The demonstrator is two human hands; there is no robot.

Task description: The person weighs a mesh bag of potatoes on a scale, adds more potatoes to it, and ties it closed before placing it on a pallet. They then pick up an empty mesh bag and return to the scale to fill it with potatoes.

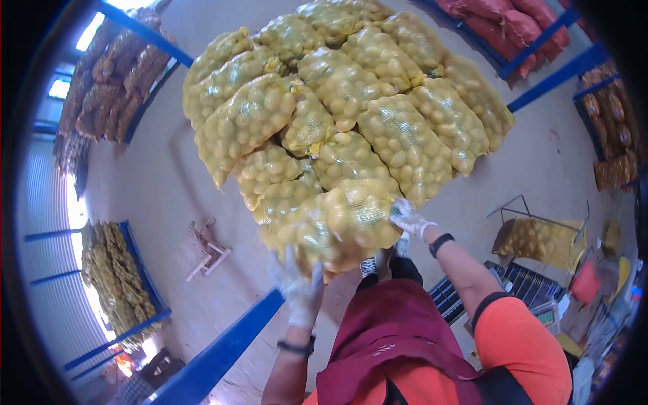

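A yellow mesh sack of potatoes [351, 219] lies across the near edge of a large pile of similar potato sacks [405, 145]. My right hand [410, 217], in a white glove, is closed on the gathered right end of this near sack. At its lower left side is my left hand [297, 287], also gloved, with fingers spread and pointing up against the mesh. The left palm faces the sack, and its fingertips overlap the sack's edge in this view.
A blue bar [219, 351] slants up from the lower left toward the pile. A small pinkish stool [202, 250] stands on the left floor. Black crates [533, 283] and a wire frame holding a yellow sack [540, 239] are on the right. Racks of brown sacks [121, 81] line the sides.
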